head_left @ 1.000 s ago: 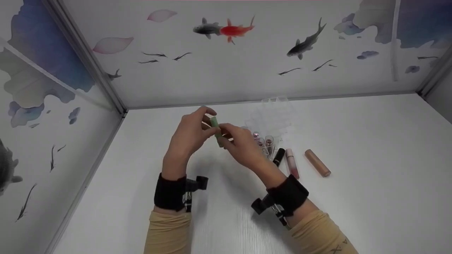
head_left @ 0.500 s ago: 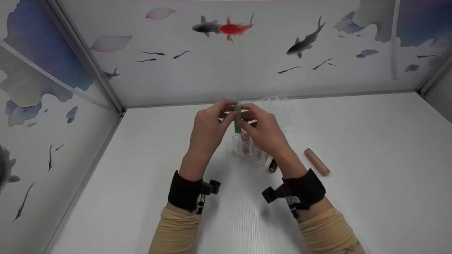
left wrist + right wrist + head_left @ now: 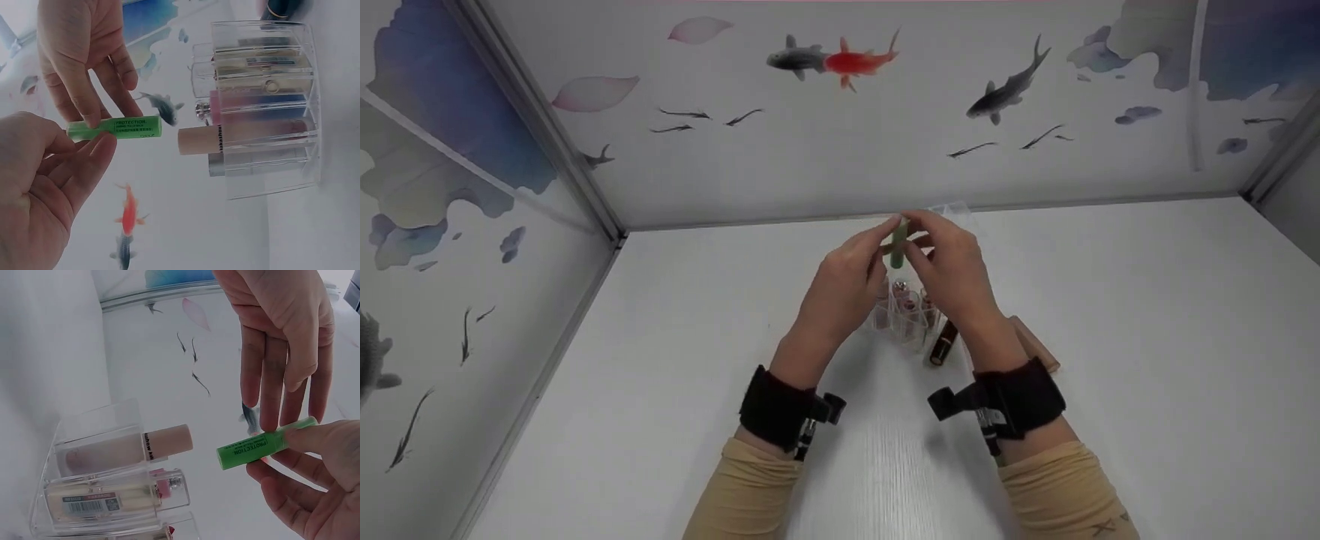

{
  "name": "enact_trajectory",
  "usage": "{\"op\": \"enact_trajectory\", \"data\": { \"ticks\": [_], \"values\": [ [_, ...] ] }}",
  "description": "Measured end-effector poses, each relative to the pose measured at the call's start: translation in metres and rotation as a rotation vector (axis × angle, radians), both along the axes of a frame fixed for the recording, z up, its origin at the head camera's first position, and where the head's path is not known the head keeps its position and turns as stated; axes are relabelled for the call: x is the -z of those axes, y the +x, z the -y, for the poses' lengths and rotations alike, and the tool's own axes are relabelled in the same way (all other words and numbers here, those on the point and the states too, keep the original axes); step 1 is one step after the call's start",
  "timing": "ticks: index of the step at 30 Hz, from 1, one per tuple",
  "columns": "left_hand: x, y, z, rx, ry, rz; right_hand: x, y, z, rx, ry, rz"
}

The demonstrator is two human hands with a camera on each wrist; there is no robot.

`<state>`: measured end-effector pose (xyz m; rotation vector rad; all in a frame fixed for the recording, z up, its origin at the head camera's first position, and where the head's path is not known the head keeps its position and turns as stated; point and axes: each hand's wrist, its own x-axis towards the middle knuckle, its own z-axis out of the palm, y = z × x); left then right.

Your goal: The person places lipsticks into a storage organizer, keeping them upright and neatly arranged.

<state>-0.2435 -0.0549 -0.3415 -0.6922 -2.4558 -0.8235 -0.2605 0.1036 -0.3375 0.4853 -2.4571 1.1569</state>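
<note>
A green tube with dark print is upright above a clear, divided organizer. My right hand pinches this tube between thumb and fingers. On its other side, my left hand touches the tube with nearly straight fingers; in the right wrist view the thumb of the left hand lies off it. Inside the organizer stand several cosmetic tubes, among them a beige-capped one, whose cap sits just below the green tube's lower end.
A black tube lies at the organizer's front right. Farther right is a tan tube, partly behind my right wrist. Part of a clear plastic piece shows behind my right hand, near the back wall painted with fish.
Both hands have moved right with the green tube, from left of the organizer to above it. The tube went from tilted to upright. My left thumb and fingers gripped it earlier; now they look looser.
</note>
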Motion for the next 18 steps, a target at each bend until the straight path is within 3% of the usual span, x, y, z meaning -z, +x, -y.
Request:
{"op": "enact_trajectory", "data": {
  "ticks": [9, 18],
  "values": [
    [0.014, -0.007, -0.004, 0.04, -0.064, 0.157, 0.012, -0.009, -0.004, 0.035, 0.012, 0.004],
    [0.024, -0.013, -0.003, 0.037, -0.091, 0.223, 0.019, -0.013, -0.006, -0.03, 0.042, 0.072]
  ]
}}
